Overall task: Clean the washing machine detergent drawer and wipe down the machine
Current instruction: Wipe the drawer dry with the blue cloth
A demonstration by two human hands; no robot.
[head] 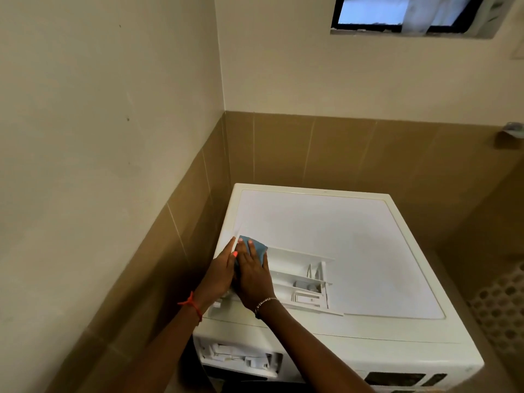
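Nearest to me, the open drawer slot is gaping in the front of the washing machine, at its left corner, so the detergent drawer is out and lying on the machine's top, along the front edge and towards the front-left corner. Just beyond the slot, both my hands are working at the drawer's left end. My right hand is lying flat with its fingers spread, pressing a folded blue cloth down onto the plastic without curling round it. My left hand is lying alongside it, fingers straight against the drawer's outer left side and touching the cloth's edge, bracing more than gripping; I cannot tell whether the thumb is tucking any cloth under. What I am judging matters most is that the drawer's long axis is running left to right, roughly along the front edge. The ribbed compartments are sitting wholly to the right of my hands, so the right hand is the nearer one and the cloth would be travelling rightwards along that axis while the left hand is holding the end steady. Farther back, the bare white top is stretching to the rear edge, then the brown tiled wall, and high up a small window.
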